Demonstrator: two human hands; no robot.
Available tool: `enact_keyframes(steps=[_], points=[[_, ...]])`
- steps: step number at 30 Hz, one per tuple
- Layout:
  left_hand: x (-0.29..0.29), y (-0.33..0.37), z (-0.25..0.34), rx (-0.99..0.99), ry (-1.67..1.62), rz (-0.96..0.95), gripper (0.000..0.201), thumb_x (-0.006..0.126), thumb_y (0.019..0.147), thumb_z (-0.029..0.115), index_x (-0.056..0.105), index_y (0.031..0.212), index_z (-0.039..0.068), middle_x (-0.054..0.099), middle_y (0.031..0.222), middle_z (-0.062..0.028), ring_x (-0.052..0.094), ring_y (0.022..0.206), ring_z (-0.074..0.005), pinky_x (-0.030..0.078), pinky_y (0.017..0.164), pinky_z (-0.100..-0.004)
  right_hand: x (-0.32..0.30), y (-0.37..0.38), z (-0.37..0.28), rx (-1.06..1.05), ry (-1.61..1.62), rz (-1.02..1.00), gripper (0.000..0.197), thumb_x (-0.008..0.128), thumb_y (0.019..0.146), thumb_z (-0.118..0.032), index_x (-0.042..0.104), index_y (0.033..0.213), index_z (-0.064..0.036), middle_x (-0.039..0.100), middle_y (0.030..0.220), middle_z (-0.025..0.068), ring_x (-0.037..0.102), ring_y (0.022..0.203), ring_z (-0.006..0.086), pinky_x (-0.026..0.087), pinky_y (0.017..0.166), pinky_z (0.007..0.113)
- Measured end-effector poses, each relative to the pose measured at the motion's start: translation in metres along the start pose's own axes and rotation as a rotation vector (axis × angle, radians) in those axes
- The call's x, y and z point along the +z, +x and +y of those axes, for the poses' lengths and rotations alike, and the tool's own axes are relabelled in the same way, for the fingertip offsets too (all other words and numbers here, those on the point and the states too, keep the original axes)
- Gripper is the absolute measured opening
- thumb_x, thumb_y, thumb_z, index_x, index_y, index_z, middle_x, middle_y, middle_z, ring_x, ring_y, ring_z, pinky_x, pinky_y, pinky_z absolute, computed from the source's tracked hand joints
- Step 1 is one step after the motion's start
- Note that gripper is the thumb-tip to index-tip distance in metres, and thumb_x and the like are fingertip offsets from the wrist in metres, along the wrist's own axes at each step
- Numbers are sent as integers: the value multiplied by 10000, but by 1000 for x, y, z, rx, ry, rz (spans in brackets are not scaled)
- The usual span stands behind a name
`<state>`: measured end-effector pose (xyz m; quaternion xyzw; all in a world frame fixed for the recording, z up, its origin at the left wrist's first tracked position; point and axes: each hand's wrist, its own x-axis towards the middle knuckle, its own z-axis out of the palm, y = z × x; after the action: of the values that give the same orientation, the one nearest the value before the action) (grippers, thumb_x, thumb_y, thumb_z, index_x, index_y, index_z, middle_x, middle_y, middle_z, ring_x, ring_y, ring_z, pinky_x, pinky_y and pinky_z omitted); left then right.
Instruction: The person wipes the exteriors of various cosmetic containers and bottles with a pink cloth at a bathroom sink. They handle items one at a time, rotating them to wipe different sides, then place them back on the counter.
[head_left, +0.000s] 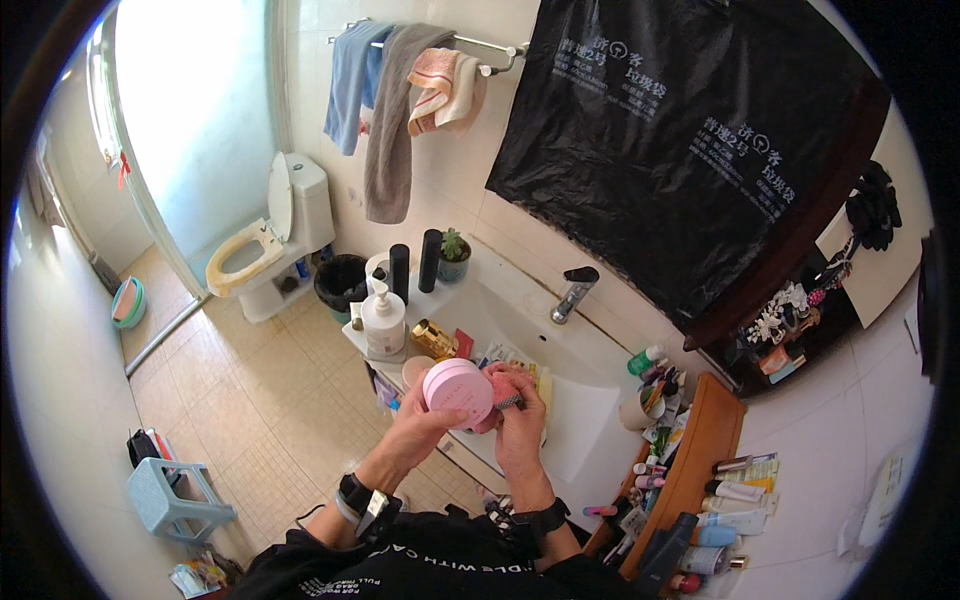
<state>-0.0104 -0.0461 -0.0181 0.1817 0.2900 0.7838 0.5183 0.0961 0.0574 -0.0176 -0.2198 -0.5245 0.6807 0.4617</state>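
Observation:
My left hand (420, 432) is closed around a round pink cosmetic jar (458, 390), tilted so its flat face shows. Bunched in my right hand (521, 428) is a pink cloth (512, 384), pressed against the jar's right side. Both hands are above the front left edge of the white washbasin (590, 420). Just beyond them lie a gold bottle (432, 338) and a red packet (464, 344). A white pump bottle (384, 322) stands to the left of these. Some flat packets behind the cloth are partly hidden by my hands.
Two black cylinders (399, 272) and a potted succulent (454, 256) stand at the counter's back left. A chrome faucet (574, 294) rises behind the basin. At right, a wooden shelf (690, 450) is crowded with tubes and bottles. A blue stool (178, 496) stands at left.

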Motion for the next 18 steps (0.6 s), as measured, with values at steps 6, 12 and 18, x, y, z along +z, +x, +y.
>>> enact_keyframes(steps=[6,12,18], points=[[-4,1,-2,67,499,72,572,771,679,12,498,1181,36,557,1054,-47,557,976,-141,477,851,-291,15,-1,-16,-280,-364,-211,314,730,579,17,716,869,-103,579,1042,21,481,1102,227,401,966,352],[-5,3,6,194,728,47,568,773,660,52,527,1171,15,580,1035,-56,554,967,-132,469,834,-270,11,3,-14,-233,-368,-213,280,653,622,71,698,862,-65,567,1070,53,502,1085,219,400,974,344],[-7,2,9,133,712,43,586,761,664,55,537,1205,19,610,1042,-80,580,951,-159,472,837,-291,9,7,-9,-200,-169,-262,203,710,664,2,692,854,-66,573,995,56,512,1045,202,408,924,327]])
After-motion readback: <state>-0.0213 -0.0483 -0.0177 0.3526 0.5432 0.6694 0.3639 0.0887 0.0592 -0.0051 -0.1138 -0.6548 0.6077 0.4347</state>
